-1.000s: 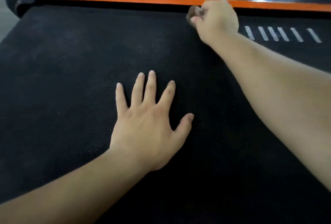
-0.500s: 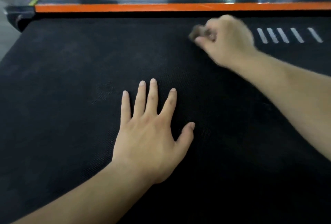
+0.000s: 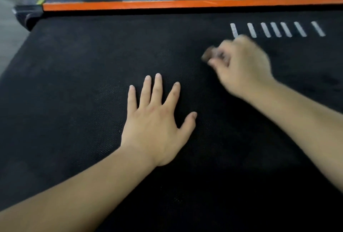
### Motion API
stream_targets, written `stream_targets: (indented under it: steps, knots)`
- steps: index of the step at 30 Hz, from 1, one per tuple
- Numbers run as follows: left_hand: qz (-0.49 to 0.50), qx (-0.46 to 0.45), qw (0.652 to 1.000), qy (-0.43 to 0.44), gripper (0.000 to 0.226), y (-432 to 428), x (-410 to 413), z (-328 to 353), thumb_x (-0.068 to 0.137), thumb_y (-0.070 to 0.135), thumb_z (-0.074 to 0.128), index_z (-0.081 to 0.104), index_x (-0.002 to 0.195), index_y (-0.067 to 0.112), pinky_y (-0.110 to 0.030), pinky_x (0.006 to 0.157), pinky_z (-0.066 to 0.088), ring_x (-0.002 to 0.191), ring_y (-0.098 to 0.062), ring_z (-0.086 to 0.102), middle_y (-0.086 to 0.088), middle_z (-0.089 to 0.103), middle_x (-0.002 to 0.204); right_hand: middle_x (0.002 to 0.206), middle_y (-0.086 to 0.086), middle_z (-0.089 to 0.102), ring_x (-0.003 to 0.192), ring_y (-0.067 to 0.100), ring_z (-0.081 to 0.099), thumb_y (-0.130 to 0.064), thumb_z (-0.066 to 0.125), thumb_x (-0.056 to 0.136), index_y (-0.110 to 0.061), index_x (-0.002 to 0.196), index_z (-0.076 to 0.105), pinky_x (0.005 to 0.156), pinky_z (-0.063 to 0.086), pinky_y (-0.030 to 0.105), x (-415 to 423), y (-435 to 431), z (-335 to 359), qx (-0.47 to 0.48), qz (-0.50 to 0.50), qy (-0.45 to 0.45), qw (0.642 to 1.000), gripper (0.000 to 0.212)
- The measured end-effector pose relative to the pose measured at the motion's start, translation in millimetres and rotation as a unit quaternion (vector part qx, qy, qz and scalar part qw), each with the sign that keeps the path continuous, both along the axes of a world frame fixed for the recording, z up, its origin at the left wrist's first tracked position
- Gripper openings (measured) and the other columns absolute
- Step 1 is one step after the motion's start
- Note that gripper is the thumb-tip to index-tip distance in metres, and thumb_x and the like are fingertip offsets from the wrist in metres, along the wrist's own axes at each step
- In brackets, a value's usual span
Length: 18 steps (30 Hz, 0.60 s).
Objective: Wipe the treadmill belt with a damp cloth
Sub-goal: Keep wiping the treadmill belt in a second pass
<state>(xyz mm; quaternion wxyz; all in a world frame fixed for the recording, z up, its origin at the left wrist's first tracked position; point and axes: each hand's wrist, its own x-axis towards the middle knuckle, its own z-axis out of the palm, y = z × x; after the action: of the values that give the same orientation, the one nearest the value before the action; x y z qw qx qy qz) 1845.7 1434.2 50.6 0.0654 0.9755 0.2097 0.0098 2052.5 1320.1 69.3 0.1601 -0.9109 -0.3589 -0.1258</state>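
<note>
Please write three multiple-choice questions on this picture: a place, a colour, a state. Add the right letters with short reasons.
1. The left hand lies: A) flat on the belt B) in a pocket C) in the air
2. The strip at the belt's far edge is: A) green B) orange C) white
3. The right hand is: A) open flat B) curled round the cloth C) hidden
Answers: A, its fingers spread on the black surface; B, plainly orange; B, cloth pokes from its fist.
</note>
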Motion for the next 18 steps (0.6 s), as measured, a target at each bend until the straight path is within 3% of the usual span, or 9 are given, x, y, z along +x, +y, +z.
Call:
stream_targets:
  steps: [2,5,7,11,15,16,18]
  knots:
    - [0.0,0.0,1.0,0.005,0.082,0,0,0,0.091,0.075,0.008,0.006,0.162,0.034,-0.054,0.125,-0.006,0.156,-0.025,-0.015,-0.009,-0.005,0.171,0.088,0.001,0.05,0.079,0.022,0.051,-0.043,0.063,0.09,-0.022,0.093,0.061,0.062,0.043,0.034,-30,-21,-2,-0.015,0.094,0.022,0.995,0.022]
    - [-0.002,0.002,1.0,0.006,0.082,1,-1,-2,0.092,0.076,0.008,0.006,0.162,0.034,-0.053,0.125,-0.005,0.156,-0.025,-0.014,-0.009,-0.004,0.171,0.086,0.0,0.047,0.079,0.025,0.052,-0.044,0.062,0.09,-0.024,0.089,0.058,0.061,0.034,0.031,-21,-53,7,0.012,-0.045,0.048,0.998,0.021]
    - [0.0,0.004,1.0,0.002,0.082,1,-2,-3,0.092,0.076,0.008,0.007,0.162,0.034,-0.053,0.125,-0.005,0.157,-0.025,-0.012,-0.009,-0.003,0.171,0.087,0.002,0.046,0.081,0.03,0.053,-0.043,0.06,0.091,-0.018,0.09,0.06,0.06,0.035,0.032,-46,-64,2,0.008,-0.066,0.011,0.998,0.025]
    - [-0.001,0.01,1.0,0.006,0.082,-2,-1,-3,0.091,0.075,0.006,0.007,0.162,0.032,-0.054,0.125,-0.005,0.157,-0.026,-0.011,-0.011,-0.002,0.171,0.08,0.002,0.047,0.068,0.022,0.049,-0.045,0.051,0.092,-0.015,0.089,0.068,0.053,0.043,0.033,-125,-86,-3,-0.019,0.182,0.025,0.983,0.035]
    - [-0.005,0.004,1.0,0.009,0.08,-1,-2,-1,0.094,0.073,0.004,0.007,0.162,0.031,-0.054,0.125,-0.005,0.156,-0.027,-0.012,-0.01,-0.004,0.171,0.081,0.001,0.046,0.071,0.027,0.053,-0.048,0.054,0.091,-0.021,0.089,0.062,0.052,0.043,0.032,-96,-109,10,-0.016,-0.02,0.013,1.0,0.029]
    - [-0.01,0.002,1.0,0.004,0.079,-2,-2,0,0.094,0.072,0.003,0.007,0.162,0.031,-0.054,0.125,-0.005,0.157,-0.027,-0.012,-0.009,-0.003,0.171,0.08,0.002,0.045,0.068,0.028,0.051,-0.046,0.053,0.093,-0.022,0.086,0.058,0.051,0.039,0.031,-109,-110,9,-0.013,-0.01,0.005,1.0,0.025]
    - [-0.028,-0.003,1.0,-0.006,0.077,-3,-2,0,0.095,0.068,0.005,0.012,0.162,0.03,-0.052,0.126,-0.005,0.157,-0.025,-0.009,-0.006,-0.001,0.171,0.074,0.003,0.043,0.059,0.026,0.046,-0.043,0.047,0.098,-0.023,0.083,0.055,0.05,0.027,0.028,-157,-105,2,-0.014,0.127,-0.009,0.992,0.027]
